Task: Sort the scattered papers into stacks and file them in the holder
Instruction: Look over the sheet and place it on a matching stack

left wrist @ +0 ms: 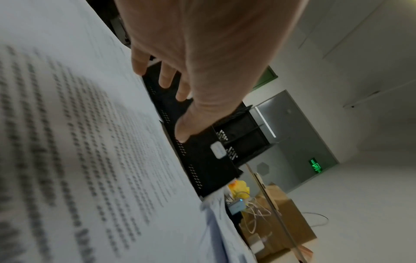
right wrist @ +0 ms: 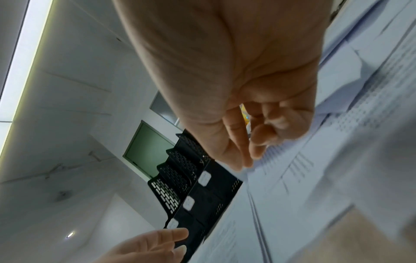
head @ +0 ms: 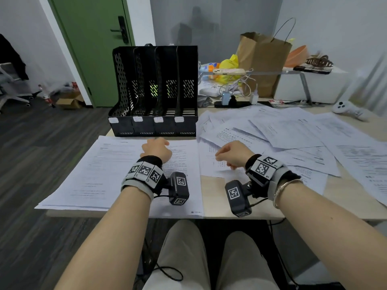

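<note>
Left hand point(head: 156, 148) flat, fingers straight over white printed sheets point(head: 117, 170) at frame centre-left, just below black mesh 4-slot file holder point(head: 154, 91). Right hand point(head: 233, 154) loosely curled, gripping nothing, nearer scattered white papers point(head: 293, 132) to centre-right; long axes mixed.

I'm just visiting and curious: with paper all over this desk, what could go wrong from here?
The stack of papers under the left hand overhangs the desk's near edge, so a nudge might slide sheets to the floor. The scattered papers beyond the right hand overlap heavily, so one pull may drag several. The empty file holder looks light; pushing paper in may shift it.
</note>
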{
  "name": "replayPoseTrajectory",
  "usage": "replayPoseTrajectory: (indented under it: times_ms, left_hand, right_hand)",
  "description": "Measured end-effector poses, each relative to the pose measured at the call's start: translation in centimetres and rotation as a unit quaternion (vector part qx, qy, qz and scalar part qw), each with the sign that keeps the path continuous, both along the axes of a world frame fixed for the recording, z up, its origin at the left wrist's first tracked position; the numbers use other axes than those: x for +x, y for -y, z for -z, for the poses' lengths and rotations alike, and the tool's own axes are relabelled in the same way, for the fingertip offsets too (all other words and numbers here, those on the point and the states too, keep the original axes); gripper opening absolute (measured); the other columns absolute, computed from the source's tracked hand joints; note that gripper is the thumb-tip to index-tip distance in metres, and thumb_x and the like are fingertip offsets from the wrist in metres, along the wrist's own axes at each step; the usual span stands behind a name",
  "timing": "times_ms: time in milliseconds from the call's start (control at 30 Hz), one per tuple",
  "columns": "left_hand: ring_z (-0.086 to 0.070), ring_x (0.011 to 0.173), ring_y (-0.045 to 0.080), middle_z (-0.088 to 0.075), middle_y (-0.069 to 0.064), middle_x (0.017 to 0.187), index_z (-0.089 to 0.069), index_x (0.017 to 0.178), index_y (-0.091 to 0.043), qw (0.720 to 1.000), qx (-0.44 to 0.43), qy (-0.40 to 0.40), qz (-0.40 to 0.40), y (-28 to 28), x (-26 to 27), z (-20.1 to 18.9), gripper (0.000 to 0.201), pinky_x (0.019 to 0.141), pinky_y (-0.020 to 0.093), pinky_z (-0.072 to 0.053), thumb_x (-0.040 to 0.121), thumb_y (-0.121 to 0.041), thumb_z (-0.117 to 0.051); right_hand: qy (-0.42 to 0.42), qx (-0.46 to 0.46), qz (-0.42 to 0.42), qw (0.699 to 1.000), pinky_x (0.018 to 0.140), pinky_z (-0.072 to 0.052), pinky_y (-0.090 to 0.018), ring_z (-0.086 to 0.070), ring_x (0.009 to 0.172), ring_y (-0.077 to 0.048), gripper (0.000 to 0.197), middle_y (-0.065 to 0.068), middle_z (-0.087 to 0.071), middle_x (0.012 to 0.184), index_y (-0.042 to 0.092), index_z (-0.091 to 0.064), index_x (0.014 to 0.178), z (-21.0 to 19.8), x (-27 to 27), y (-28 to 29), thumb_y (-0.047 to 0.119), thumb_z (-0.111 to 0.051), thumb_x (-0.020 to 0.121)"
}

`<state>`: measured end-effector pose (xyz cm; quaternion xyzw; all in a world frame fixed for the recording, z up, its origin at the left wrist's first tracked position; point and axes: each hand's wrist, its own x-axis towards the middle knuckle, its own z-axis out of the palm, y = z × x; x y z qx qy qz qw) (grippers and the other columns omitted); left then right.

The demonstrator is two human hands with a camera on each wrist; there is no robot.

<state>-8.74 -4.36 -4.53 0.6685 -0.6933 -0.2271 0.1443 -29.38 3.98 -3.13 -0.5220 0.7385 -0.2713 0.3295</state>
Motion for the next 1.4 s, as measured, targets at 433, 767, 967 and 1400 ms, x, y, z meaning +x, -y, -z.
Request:
replayPoseTrajectory:
  times_ms: [433, 767, 967, 1400]
  left_hand:
    - [-0.043, 0.128, 0.020, -0.047, 0.005, 0.137, -0.050, 0.128, -0.011, 0.967, -0.015, -0.045, 0.252, -0.9, -14.6, -3.1, 0.039, 0.098, 0.026, -0.034, 0.092, -0.025, -0.058]
    - [-0.048, 0.122, 0.021, -0.051, 0.007, 0.134, -0.049, 0.128, -0.012, 0.953, 0.026, -0.040, 0.299, -0.6, -21.0, -1.6, 0.041, 0.100, 0.031, -0.038, 0.090, -0.027, -0.059]
    - [-0.053, 0.116, 0.022, -0.052, 0.008, 0.133, -0.037, 0.136, -0.014, 0.955, 0.045, -0.085, 0.282, -0.3, -21.7, -1.4, 0.047, 0.087, 0.025, -0.037, 0.094, -0.027, -0.053]
    - [-0.066, 0.077, 0.032, -0.057, 0.018, 0.116, -0.031, 0.137, -0.008, 0.949, 0.088, -0.296, 0.064, -0.3, -22.5, -1.7, 0.059, 0.056, 0.032, -0.054, 0.097, -0.052, -0.021]
  right_hand:
    - [-0.125, 0.027, 0.102, 0.986, 0.100, -0.042, -0.034, -0.052, 0.117, -0.028, 0.035, -0.009, -0.057, 0.125, 0.010, -0.065, 0.113, -0.3, -13.6, -0.4, 0.025, -0.069, 0.081]
    - [-0.139, 0.092, 0.050, 0.985, 0.097, -0.039, -0.030, -0.046, 0.126, -0.028, 0.059, -0.016, -0.044, 0.140, -0.003, -0.042, 0.134, 1.6, -15.9, 0.3, 0.025, -0.065, 0.086]
    - [-0.101, -0.008, 0.093, 0.990, 0.094, -0.042, -0.033, -0.051, 0.119, -0.029, 0.044, -0.016, -0.050, 0.135, 0.000, -0.052, 0.127, 0.8, -18.0, -0.5, 0.022, -0.060, 0.090]
    - [0.082, -0.124, 0.195, 0.969, 0.089, -0.055, -0.041, -0.069, 0.083, -0.030, 0.030, -0.013, -0.072, 0.078, 0.002, -0.071, 0.069, 1.6, -20.6, -6.6, 0.016, -0.056, 0.092]
